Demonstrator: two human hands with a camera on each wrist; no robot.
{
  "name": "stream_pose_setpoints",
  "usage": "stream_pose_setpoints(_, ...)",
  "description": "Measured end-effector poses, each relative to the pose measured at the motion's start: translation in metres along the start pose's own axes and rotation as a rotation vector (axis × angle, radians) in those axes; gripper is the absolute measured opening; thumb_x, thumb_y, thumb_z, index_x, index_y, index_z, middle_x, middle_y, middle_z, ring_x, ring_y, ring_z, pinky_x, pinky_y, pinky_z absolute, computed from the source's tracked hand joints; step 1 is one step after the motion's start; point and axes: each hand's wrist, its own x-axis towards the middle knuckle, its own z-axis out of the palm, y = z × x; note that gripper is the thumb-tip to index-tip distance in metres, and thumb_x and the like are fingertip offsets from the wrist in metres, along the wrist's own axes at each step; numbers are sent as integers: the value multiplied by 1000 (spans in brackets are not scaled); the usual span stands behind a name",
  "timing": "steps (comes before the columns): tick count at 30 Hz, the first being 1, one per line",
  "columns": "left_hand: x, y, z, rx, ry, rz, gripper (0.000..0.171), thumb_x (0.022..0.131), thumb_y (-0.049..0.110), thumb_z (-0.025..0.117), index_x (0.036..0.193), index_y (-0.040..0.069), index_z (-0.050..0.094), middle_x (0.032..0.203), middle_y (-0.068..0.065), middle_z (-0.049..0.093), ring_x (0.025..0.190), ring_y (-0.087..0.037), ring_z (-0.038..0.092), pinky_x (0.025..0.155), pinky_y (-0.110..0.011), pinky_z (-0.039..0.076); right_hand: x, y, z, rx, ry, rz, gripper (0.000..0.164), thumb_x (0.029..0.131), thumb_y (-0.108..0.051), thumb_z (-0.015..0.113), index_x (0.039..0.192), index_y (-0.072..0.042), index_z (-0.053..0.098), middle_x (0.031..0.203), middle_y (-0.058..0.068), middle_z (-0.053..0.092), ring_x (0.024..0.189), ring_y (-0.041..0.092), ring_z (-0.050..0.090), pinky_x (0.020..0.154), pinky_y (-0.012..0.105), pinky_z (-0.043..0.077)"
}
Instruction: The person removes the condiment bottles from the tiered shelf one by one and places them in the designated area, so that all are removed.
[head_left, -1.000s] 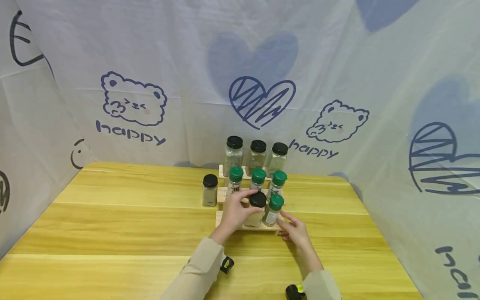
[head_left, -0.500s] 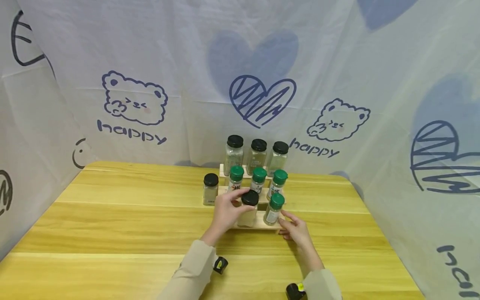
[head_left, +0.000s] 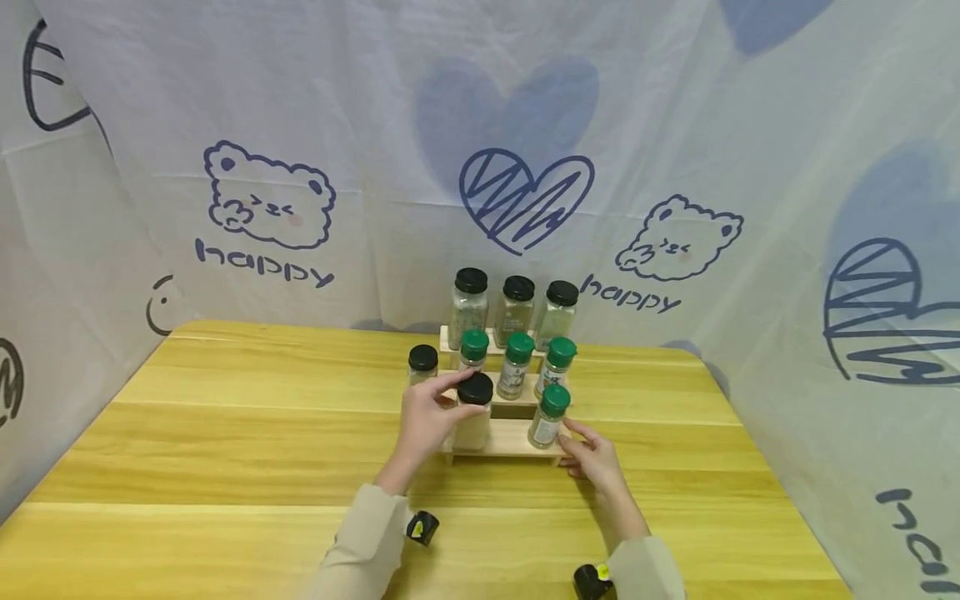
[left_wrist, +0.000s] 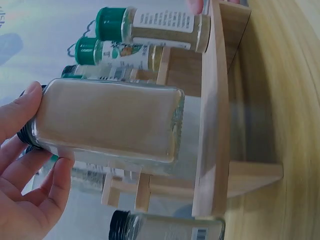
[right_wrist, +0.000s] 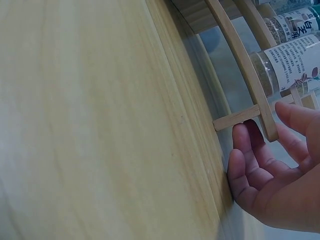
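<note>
My left hand (head_left: 420,421) pinches a square glass spice jar (left_wrist: 107,120) of tan powder near its black lid. The jar is upright over the left part of the lowest shelf of a three-tier wooden spice rack (head_left: 513,438); in the left wrist view a small gap shows between its base and the shelf. At the rack's right end, my right hand (right_wrist: 280,172) grips the lowest shelf, thumb above and fingers curled at the leg below. Beside that hand, a green-capped spice jar (head_left: 545,428) stands on the same shelf.
Green-capped jars (head_left: 514,375) line the middle tier, black-lidded jars (head_left: 514,321) the top one. Another black-lidded jar (head_left: 423,360) stands on the wooden table (head_left: 262,433) left of the rack, partly behind my left hand. A patterned cloth (head_left: 390,125) hangs behind the table.
My left hand has carried the black-lidded jar leftward along the lowest shelf, away from the green-capped jar. My right hand has stayed at the rack's right end.
</note>
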Motion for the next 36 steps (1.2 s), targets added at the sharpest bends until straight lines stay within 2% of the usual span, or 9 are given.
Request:
stream_pose_setpoints(6,0,-2,-11,-19,46,12,44,59,-1,80,100,-5,66,97,-18,64,73,-27,63,55,-27,51,1,0,0,-12,-1,-6,43,83,-10,62,123,2,51,76,9,64,57,15,61,48,22,47)
stream_pose_setpoints(10,0,-2,-20,-11,75,-7,43,60,-1,79,100,-4,66,97,-18,64,73,-27,63,56,-25,52,1,1,0,-12,-2,-4,43,83,-9,62,123,2,50,75,8,65,57,14,61,48,22,47)
stream_pose_setpoints(13,-1,-3,-28,-2,95,-30,42,61,-1,79,101,-4,66,97,-18,64,75,-28,63,57,-24,51,1,1,0,-2,-5,-5,43,83,-8,62,123,3,49,74,7,66,56,13,60,48,22,47)
stream_pose_setpoints(21,-2,-10,-48,12,138,-119,44,63,3,79,104,-3,65,102,-20,62,64,-28,63,56,-19,51,1,1,-1,-10,-14,-17,43,83,-8,62,123,4,49,72,6,65,56,13,60,49,22,47)
stream_pose_setpoints(27,-4,-13,-57,-4,145,-138,45,63,0,78,105,-5,63,104,-21,61,65,-30,63,54,-19,50,0,0,-1,-33,-15,-7,44,84,-8,61,124,3,49,72,5,65,57,12,59,50,22,47)
stream_pose_setpoints(36,-3,-21,-68,46,162,-191,45,65,-1,77,107,-5,62,108,-20,59,71,-31,63,56,-18,50,-1,-2,0,-34,-9,-5,44,83,-8,62,124,2,50,72,6,65,57,13,59,49,22,47)
